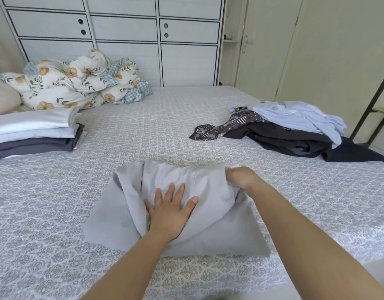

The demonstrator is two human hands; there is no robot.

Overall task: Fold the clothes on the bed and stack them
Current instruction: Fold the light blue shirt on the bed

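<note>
A light grey garment (126,213) lies partly folded on the patterned bed sheet (35,213) in front of me. My left hand (171,211) presses flat on its middle with fingers spread. My right hand (240,177) grips the garment's upper right edge, which is folded over toward the near side. A stack of folded clothes (32,135), white and grey on dark grey, sits at the left. An unfolded heap at the right holds a pale blue shirt (295,118), a dark garment (284,141) and a purple patterned piece (221,126).
A crumpled floral duvet (78,83) and a beige pillow (2,98) lie at the far left of the bed. White cupboards (126,29) stand behind the bed. A door (262,46) is at the far right, and a dark metal frame (373,92) stands beside the bed.
</note>
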